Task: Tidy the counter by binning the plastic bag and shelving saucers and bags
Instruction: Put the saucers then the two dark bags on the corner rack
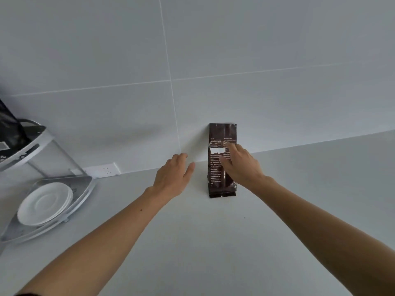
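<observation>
A tall dark brown bag [218, 133] with small white print stands upright on the white counter against the wall. My right hand [241, 165] lies over the front of the bag, fingers spread and touching it, without a closed grip. Just left of the bag hovers my left hand [173, 176], fingers apart and holding nothing. A stack of white saucers [44, 202] rests on the lower tier of a grey two-tier rack [85, 189] at the far left. On the rack's upper tier [25, 150] sits something dark, cut off by the frame edge.
A white wall socket [102, 170] sits low on the tiled wall beside the rack. The white counter [213, 242] spreads toward me and to the right.
</observation>
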